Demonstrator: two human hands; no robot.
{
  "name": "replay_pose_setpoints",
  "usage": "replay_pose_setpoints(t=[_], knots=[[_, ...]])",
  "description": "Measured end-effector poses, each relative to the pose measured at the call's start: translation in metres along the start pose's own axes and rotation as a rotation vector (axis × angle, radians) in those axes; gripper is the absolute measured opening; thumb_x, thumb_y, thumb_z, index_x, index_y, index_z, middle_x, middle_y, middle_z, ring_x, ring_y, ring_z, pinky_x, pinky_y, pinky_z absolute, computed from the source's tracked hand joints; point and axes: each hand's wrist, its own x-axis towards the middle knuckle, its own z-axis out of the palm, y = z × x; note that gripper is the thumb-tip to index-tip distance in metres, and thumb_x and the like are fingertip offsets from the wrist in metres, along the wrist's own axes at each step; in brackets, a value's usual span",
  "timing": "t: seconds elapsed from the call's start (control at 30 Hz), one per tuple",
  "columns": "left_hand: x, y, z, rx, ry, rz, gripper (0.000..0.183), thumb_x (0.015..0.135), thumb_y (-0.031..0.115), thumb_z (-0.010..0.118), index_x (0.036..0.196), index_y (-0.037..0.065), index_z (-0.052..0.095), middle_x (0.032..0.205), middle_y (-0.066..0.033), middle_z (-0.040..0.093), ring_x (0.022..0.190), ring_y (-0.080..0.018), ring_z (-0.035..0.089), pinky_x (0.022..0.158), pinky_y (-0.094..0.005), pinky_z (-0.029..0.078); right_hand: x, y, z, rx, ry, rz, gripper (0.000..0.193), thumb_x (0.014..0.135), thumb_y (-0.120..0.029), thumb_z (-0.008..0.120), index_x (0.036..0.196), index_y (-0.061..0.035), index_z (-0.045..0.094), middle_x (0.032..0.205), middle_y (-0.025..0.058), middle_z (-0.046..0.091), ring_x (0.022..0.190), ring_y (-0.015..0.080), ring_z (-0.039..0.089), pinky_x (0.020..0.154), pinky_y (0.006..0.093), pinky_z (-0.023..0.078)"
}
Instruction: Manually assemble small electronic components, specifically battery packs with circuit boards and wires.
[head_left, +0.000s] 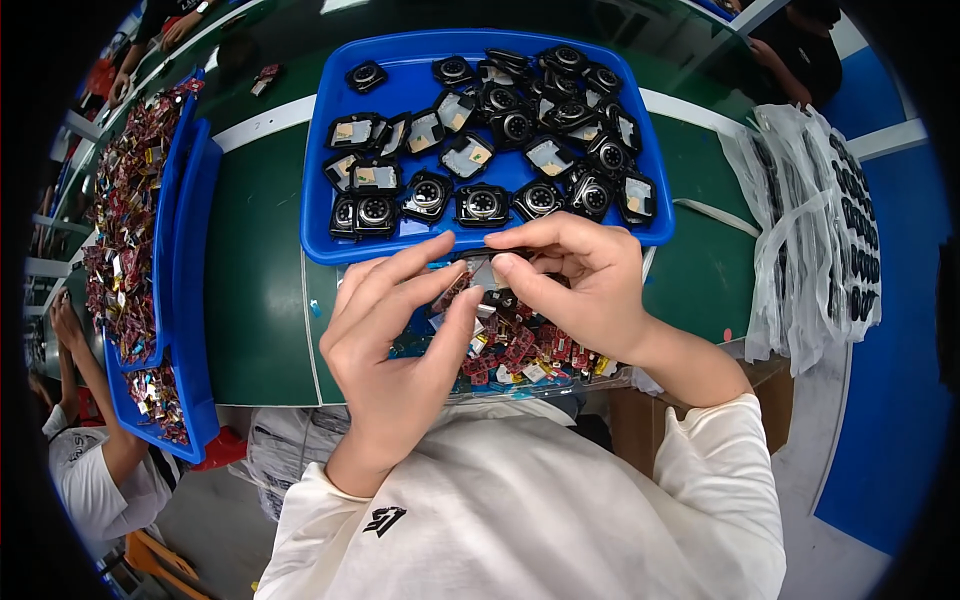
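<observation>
My right hand (590,285) pinches a dark, thin-edged watch case (488,254) between thumb and fingers, just over the near rim of the blue tray (312,215). Close by, my left hand (395,325) has its thumb and fingertips closed around a small red circuit board (456,288) beside the case. Fingers cover most of both pieces, and whether a wire joins them is hard to tell. Below my hands lies a heap of red circuit boards (520,345) mixed with yellow, white and silver bits. Many black watch cases (483,205) fill the tray, some face up, others showing pale backs.
At left, stacked blue bins (185,230) hold heaps of small red boards (125,240). Bundled black watch parts in clear plastic wrap (800,230) stand at right. Other people work around the green table (258,270); one sits at lower left (95,460).
</observation>
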Motion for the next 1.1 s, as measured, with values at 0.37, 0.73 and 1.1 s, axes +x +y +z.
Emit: replay_pose_setpoints(t=[0.37, 0.73, 1.1], knots=[[-0.008, 0.001, -0.014, -0.565, -0.252, -0.47, 0.01, 0.076, -0.001, 0.074, 0.084, -0.003, 0.069, 0.077, -0.0062, 0.067, 0.07, -0.0112, 0.059, 0.064, -0.0227, 0.045, 0.001, 0.003, -0.005, 0.152, -0.063, 0.065, 0.018, 0.081, 0.004, 0.062, 0.099, 0.0052, 0.06, 0.101, 0.0107, 0.063, 0.088, 0.0116, 0.062, 0.075, 0.0244, 0.053], [-0.009, -0.003, -0.001, -0.67, -0.131, -0.575, 0.01, 0.079, -0.001, 0.072, 0.085, -0.003, 0.065, 0.079, -0.0066, 0.067, 0.07, -0.0071, 0.061, 0.063, -0.0183, 0.046, 0.002, 0.004, -0.002, -0.035, -0.066, -0.331, 0.019, 0.071, 0.007, 0.069, 0.088, 0.0055, 0.06, 0.094, 0.0138, 0.064, 0.08, 0.0136, 0.066, 0.067, 0.0237, 0.056], [-0.01, -0.008, -0.014, -0.364, -0.038, -0.333, 0.018, 0.072, 0.004, 0.078, 0.072, 0.002, 0.06, 0.065, 0.0001, 0.059, 0.058, -0.0054, 0.047, 0.053, -0.0201, 0.037, 0.05, -0.026, -0.046, 0.023, 0.077, -0.034, 0.011, 0.079, 0.004, 0.068, 0.089, 0.004, 0.063, 0.087, 0.0141, 0.069, 0.083, 0.0176, 0.066, 0.075, 0.0302, 0.053]])
